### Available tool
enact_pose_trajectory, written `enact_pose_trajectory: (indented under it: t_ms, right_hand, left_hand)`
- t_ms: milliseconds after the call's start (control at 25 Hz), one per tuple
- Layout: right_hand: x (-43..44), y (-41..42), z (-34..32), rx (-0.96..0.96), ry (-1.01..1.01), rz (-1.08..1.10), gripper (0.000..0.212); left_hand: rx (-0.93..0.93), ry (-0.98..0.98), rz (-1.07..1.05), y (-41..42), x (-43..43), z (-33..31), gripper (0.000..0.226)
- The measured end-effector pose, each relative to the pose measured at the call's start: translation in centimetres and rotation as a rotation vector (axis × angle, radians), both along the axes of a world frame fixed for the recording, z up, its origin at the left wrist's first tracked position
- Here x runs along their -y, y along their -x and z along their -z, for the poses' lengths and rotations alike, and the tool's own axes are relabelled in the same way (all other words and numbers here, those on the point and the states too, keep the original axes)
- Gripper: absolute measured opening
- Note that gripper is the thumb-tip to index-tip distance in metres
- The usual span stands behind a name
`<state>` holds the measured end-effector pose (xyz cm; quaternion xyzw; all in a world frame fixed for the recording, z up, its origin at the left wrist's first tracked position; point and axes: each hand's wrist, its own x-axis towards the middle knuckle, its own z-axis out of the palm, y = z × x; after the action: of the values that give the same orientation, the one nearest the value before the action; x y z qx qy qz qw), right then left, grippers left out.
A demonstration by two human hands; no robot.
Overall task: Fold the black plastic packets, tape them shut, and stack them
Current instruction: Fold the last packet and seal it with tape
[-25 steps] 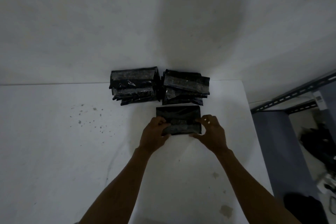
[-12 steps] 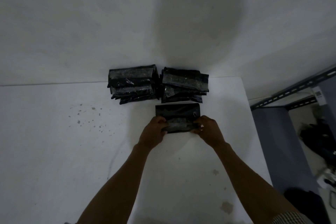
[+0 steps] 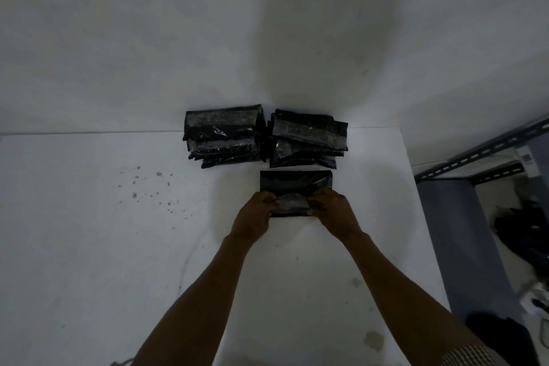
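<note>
A black plastic packet (image 3: pixel 294 184) lies flat on the white table (image 3: pixel 89 246), just in front of two stacks. My left hand (image 3: pixel 252 217) grips its near left end and my right hand (image 3: pixel 332 214) grips its near right end; a strip of clear tape shows between my thumbs. Behind it, against the wall, stand a left stack (image 3: pixel 222 137) and a right stack (image 3: pixel 309 140) of folded, taped black packets. My fingers hide the packet's near corners.
The table's right edge runs close beside my right arm; beyond it stand a grey metal shelf frame (image 3: pixel 475 157) and dark clutter on the floor. Dark specks mark the tabletop at the left. The white wall rises right behind the stacks.
Both hands have drawn closer together along the packet's near edge, now covering more of it. The packet sits slightly nearer the stacks. The stacks have not moved.
</note>
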<state>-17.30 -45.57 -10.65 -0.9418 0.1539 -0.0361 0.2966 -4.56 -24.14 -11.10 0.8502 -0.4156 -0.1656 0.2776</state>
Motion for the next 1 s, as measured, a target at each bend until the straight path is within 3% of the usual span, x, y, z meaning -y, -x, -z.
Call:
enact_pose_trajectory:
  t_ms: [120, 240, 400, 480, 640, 840, 1000]
  right_hand:
    - [-1.5, -0.8, -0.6, 0.006, 0.089, 0.034, 0.026]
    - [-2.4, -1.9, 0.0, -0.051, 0.063, -0.022, 0.023]
    - [-0.9, -0.6, -0.1, -0.013, -0.036, -0.017, 0.029]
    - [-1.1, 0.0, -0.8, 0.019, -0.005, 0.036, 0.03]
    - [-4.0, 1.8, 0.1, 0.036, 0.251, -0.053, 0.049]
    - [-5.1, 4.2, 1.7, -0.225, 0.254, -0.161, 0.059]
    - [-4.1, 3.4, 0.2, -0.223, 0.207, -0.188, 0.063]
  left_hand:
    - [0.061, -0.002, 0.028, 0.4, 1.6, -1.1, 0.025]
    - [-0.001, -0.026, 0.01, 0.6, 2.8, -0.8, 0.016]
    - [-0.028, 0.003, -0.024, -0.1, 1.1, 1.1, 0.024]
    - [0.044, 0.029, -0.027, 0.2, 0.8, 1.2, 0.033]
    - [0.293, -0.108, 0.094, 3.7, -0.3, 1.1, 0.057]
    - [0.293, -0.369, 0.09, 5.2, -2.2, 2.0, 0.07]
    - [0.261, -0.423, 0.136, 4.3, -2.0, 1.4, 0.076]
